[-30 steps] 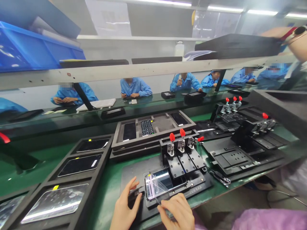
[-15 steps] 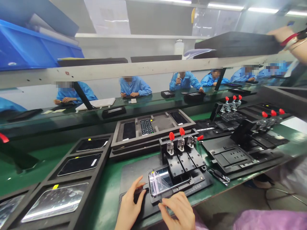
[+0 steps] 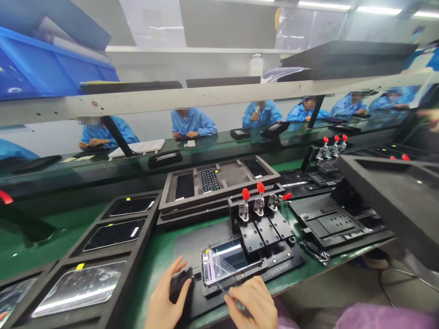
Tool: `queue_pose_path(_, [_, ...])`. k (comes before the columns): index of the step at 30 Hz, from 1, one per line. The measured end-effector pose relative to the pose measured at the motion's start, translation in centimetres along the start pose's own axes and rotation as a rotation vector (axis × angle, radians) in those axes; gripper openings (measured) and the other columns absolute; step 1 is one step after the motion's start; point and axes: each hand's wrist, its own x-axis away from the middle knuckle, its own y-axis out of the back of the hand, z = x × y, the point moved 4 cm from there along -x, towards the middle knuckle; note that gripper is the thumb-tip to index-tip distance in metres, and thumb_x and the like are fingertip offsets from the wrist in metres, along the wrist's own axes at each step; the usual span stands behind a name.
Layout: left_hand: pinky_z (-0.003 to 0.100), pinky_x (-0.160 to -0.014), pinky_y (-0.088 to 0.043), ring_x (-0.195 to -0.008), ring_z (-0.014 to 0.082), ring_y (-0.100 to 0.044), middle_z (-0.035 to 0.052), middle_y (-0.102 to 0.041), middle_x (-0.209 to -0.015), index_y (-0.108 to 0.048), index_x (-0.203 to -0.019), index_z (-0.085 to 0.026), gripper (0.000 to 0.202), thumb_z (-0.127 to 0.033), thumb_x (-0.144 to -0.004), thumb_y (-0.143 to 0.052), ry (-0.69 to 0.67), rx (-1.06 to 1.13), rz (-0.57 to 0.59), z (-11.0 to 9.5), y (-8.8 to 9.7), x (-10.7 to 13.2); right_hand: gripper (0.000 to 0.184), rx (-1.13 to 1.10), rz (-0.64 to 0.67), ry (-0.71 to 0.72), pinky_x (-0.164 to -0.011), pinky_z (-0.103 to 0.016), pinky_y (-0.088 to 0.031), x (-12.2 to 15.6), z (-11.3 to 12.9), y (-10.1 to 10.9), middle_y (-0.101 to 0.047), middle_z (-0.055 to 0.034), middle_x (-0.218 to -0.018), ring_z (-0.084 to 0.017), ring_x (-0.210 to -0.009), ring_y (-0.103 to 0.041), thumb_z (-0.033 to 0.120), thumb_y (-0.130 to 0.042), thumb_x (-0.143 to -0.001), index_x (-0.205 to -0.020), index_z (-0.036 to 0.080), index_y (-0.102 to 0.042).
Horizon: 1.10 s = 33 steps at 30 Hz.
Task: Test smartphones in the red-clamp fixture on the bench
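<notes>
Shifted left along the bench since the earlier frame: the glass-fronted phone, seated in the recess of a black fixture plate, with a clear plastic film lying over its left part and one edge lifted. Right hand: fingers pinched narrow on a slim metal tool, probably tweezers, its tip near the film's near edge. Left hand: curled around a dark rounded object, its kind unclear, just beside the plate's left end. Step in hand, as judged: work at the film's near edge; a move there calls for a steady tip, kept off the glass. Obstructions: little, though both hands crowd the near side of the plate. Far edge of the plate: three red-handled toggle clamps. Beyond them: a black foam tray holding dark panels and a keyed board. Left: a foam rack of phone screens. Right: a second clamp fixture, partly under a tilted black foam tray, well apart from the hands. Across the far bench: co-workers in blue coats. Upper left: a blue plastic bin.
</notes>
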Motion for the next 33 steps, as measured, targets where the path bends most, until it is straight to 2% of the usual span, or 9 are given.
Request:
queue_pose_path(5, [0.037, -0.085, -0.051, -0.097, 0.0225, -0.064, 0.0031, -0.067, -0.105, -0.045, -0.123, -0.026, 0.048, -0.041, -0.079, -0.055, -0.019, -0.010, -0.049, -1.0, 0.0, 0.3, 0.020, -0.018, 0.015, -0.023, -0.052, -0.028, -0.040, -0.2, 0.1, 0.1, -0.062, 0.0006, -0.060, -0.011, -0.053, -0.052, 0.005, -0.064, -0.069, -0.083, 0.018, -0.060])
queue_pose_path(9, [0.033, -0.075, -0.052, -0.078, 0.0189, -0.065, 0.0015, -0.066, -0.084, -0.049, -0.117, -0.025, 0.039, -0.030, -0.079, -0.057, -0.181, 0.041, -0.097, -4.2, -0.8, 1.2, 0.019, -0.033, -0.006, -0.040, -0.051, -0.027, -0.042, -0.4, 0.3, 0.2, -0.061, 0.0004, -0.058, -0.011, -0.052, -0.052, 0.006, -0.062, -0.071, -0.086, 0.018, -0.060])
queue_pose_path(11, [0.029, -0.069, -0.053, -0.070, 0.0169, -0.064, 0.0003, -0.066, -0.077, -0.047, -0.121, -0.028, 0.044, -0.022, -0.078, -0.057, -0.387, 0.086, 0.002, -6.7, -1.8, 1.8, 0.023, -0.066, -0.005, -0.052, -0.051, -0.026, -0.045, -0.4, 0.5, 0.1, -0.062, -0.0002, -0.060, -0.011, -0.052, -0.054, 0.005, -0.061, -0.073, -0.093, 0.016, -0.060])
queue_pose_path(14, [0.032, -0.075, -0.053, -0.085, 0.0204, -0.065, 0.0058, -0.068, -0.098, -0.041, -0.131, -0.028, 0.058, -0.020, -0.076, -0.055, -0.551, 0.097, 0.164, -9.3, -3.2, 3.0, 0.029, -0.120, -0.022, -0.134, -0.052, -0.022, -0.049, -0.1, 0.7, -0.1, -0.064, -0.0002, -0.064, -0.010, -0.052, -0.057, 0.006, -0.061, -0.073, -0.101, 0.015, -0.059])
queue_pose_path(18, [0.040, -0.087, -0.049, -0.106, 0.0272, -0.058, 0.0119, -0.061, -0.117, -0.041, -0.132, -0.025, 0.053, -0.035, -0.080, -0.049, -0.443, 0.173, 0.060, -10.0, -3.9, 4.1, 0.031, -0.142, -0.056, -0.389, -0.060, -0.019, -0.054, 0.7, 0.2, -0.1, -0.065, 0.0023, -0.066, -0.009, -0.055, -0.062, 0.013, -0.064, -0.073, -0.103, 0.019, -0.057])
queue_pose_path(22, [0.037, -0.081, -0.051, -0.095, 0.0230, -0.063, 0.0099, -0.065, -0.108, -0.034, -0.134, -0.023, 0.055, -0.037, -0.082, -0.048, -0.260, 0.286, -0.128, -10.2, -4.1, 4.9, 0.037, -0.266, 0.095, -0.537, -0.067, -0.018, -0.056, 1.2, -0.7, -0.6, -0.068, 0.0031, -0.074, -0.010, -0.064, -0.066, 0.019, -0.064, -0.073, -0.107, 0.023, -0.052])
queue_pose_path(27, [0.028, -0.078, -0.053, -0.078, 0.0175, -0.068, 0.0020, -0.072, -0.086, -0.043, -0.127, -0.022, 0.049, -0.037, -0.081, -0.052, 0.015, 0.428, -0.218, -9.9, -4.0, 4.0, 0.033, -0.283, 0.330, -0.410, -0.073, -0.018, -0.056, -0.1, -0.5, -0.6, -0.070, 0.0008, -0.088, -0.012, -0.078, -0.068, 0.017, -0.060, -0.076, -0.107, 0.023, -0.053])
queue_pose_path(30, [0.026, -0.073, -0.054, -0.071, 0.0171, -0.068, -0.0002, -0.073, -0.078, -0.062, -0.103, -0.024, 0.028, -0.039, -0.080, -0.056, 0.108, 0.438, -0.194, -9.2, -3.6, 3.0, 0.019, -0.152, 0.247, -0.269, -0.070, -0.019, -0.055, -2.1, -0.4, 0.6, -0.069, 0.0000, -0.083, -0.012, -0.075, -0.067, 0.016, -0.059, -0.078, -0.096, 0.022, -0.059])
queue_pose_path(33, [0.030, -0.072, -0.052, -0.076, 0.0197, -0.066, 0.0019, -0.071, -0.080, -0.067, -0.079, -0.023, 0.018, -0.037, -0.081, -0.055, 0.060, 0.298, -0.183, -8.6, -2.7, 2.0, 0.015, -0.043, 0.124, -0.121, -0.068, -0.024, -0.054, -5.1, -1.0, 2.2, -0.067, -0.0017, -0.079, -0.014, -0.074, -0.064, 0.010, -0.058, -0.077, -0.088, 0.020, -0.061])
